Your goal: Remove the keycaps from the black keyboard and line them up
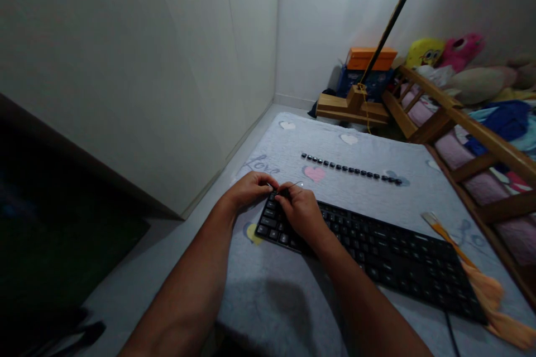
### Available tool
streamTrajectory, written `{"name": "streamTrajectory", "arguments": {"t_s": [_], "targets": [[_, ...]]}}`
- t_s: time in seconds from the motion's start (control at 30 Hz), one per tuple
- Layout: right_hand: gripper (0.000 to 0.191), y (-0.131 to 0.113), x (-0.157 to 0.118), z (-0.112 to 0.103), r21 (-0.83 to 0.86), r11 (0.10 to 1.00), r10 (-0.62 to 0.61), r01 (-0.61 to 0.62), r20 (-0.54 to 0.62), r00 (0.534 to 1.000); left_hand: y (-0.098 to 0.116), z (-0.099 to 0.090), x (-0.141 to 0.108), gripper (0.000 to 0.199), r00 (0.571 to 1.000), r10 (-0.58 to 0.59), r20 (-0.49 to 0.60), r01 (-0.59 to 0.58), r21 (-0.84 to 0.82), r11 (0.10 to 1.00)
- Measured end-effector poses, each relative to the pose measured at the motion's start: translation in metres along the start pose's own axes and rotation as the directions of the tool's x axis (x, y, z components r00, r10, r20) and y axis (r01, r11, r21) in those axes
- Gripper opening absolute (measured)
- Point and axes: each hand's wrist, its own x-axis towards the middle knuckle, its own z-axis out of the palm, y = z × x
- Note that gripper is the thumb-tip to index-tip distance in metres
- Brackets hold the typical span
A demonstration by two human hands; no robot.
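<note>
Head cam: R hand (304, 212) pinches thin wire (298, 183) over upper-L corner of blk keyboard (389, 254); L hand (252, 187) fingertips at same corner, can't tell if gripping. Keyboard's on heart-print cover (381, 148), row of blk keycaps (350, 169) beyond, brush (440, 230) & orange cloth (488, 290) by R end.

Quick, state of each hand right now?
Left hand: curled at the far-left corner of the black plastic keyboard; whether it grips anything cannot be told.
Right hand: closed in a pinch, seemingly on a thin, dark, curved wire.
</note>
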Motion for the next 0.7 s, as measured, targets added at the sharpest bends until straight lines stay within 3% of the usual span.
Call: {"name": "streamTrajectory", "arguments": {"t_s": [0.4, 0.53, 0.7], "targets": [[0.011, 0.004, 0.013, -0.009, 0.031, 0.999, 0.028, -0.030, 0.070, 0.997, -0.002, -0.001, -0.002, 0.023, 1.000, -0.027, 0.012, 0.028, -0.095, 0.995], [0.010, 0.003, 0.015, -0.012, 0.044, 0.998, 0.034, -0.037, 0.078, 0.996, -0.001, -0.005, -0.005, 0.024, 0.997, -0.032, 0.068, 0.043, -0.170, 0.984], [0.008, 0.003, 0.014, -0.010, 0.070, 0.997, 0.017, -0.022, 0.081, 0.997, 0.002, -0.011, -0.006, 0.024, 0.988, -0.025, 0.156, 0.046, -0.133, 0.990]]}}
